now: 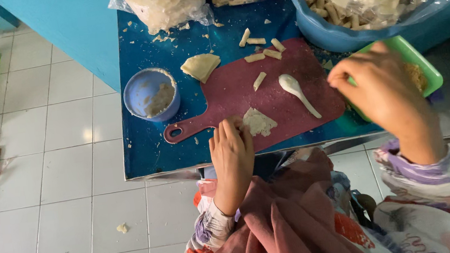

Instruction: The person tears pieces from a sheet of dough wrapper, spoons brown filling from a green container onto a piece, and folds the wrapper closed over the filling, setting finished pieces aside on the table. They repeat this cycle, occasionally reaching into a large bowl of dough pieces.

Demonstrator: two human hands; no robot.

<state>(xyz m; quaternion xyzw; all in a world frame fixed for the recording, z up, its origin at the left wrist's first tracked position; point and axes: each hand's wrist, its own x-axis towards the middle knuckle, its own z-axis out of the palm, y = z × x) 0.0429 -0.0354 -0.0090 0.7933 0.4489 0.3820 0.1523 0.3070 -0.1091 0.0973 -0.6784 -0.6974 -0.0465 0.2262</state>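
Near the front edge of the blue table [151, 152], on a dark red cutting board [287, 77] with its handle pointing left, the left hand [232, 154] rests with its fingers laid close together, their tips touching a small flat wrapper [259, 122] that lies on the board's front edge. Further right, the right hand [381, 89] hovers over the board's right end and a green tray [420, 62], its fingertips drawn together as if pinching something; what they pinch, if anything, cannot be told. A white spoon [297, 93] lies on the board between the two hands, bowl toward the back. Several small rolled pieces [263, 54] lie scattered along the board's back edge and just beyond it, with one more [259, 80] near the board's middle. Beside the board's back left corner lies a folded stack of wrappers [201, 66], and left of that stands a blue cup [151, 94] holding some pale paste. At the table's back edge sit clear bags [165, 0] of pale wrappers and rolls, and at its back right corner a large blue basin [333, 32] lined with plastic and filled with rolled pieces.
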